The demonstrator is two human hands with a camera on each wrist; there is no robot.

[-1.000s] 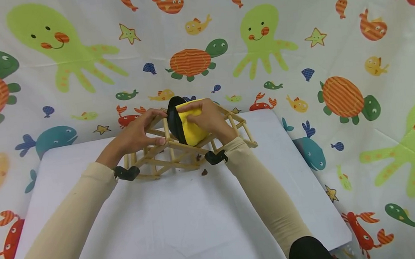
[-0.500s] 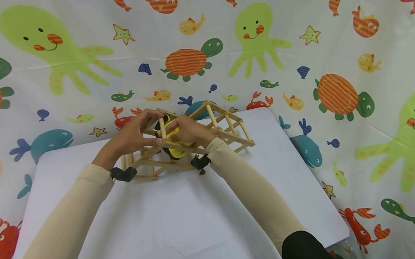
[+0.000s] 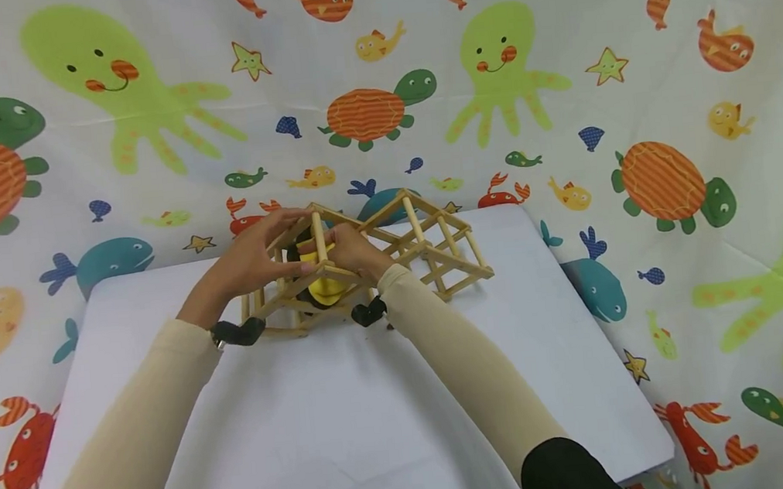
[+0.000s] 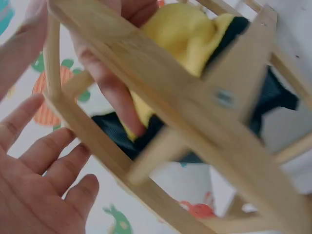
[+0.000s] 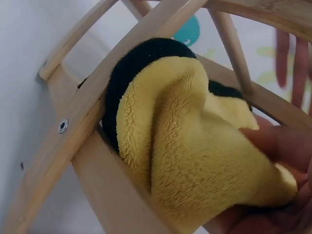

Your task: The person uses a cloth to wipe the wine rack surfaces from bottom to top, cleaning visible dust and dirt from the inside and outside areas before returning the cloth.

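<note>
A light wooden lattice rack (image 3: 445, 259) stands toward the back of the table. At its left section, my left hand (image 3: 247, 259) holds the frame, fingers over the far top bar and thumb along the near one. Inside that section, my right hand (image 3: 357, 251) grips a fuzzy yellow cloth (image 3: 328, 290) with a black backing. The right wrist view has the bunched cloth (image 5: 195, 141) pressed against the slats, fingers (image 5: 287, 151) curled into its folds. In the left wrist view, the cloth shows between the bars, and my left fingers (image 4: 48, 156) touch a lower rail.
The white tabletop (image 3: 392, 407) stretches in front of the rack. A curtain (image 3: 535, 131) printed with sea animals hangs close behind and beside the table. A small brown crumb (image 3: 389, 326) lies near the rack's front.
My right hand has moved left and down with the cloth, from above the rack's middle into its left section. My left hand keeps its hold on the frame.
</note>
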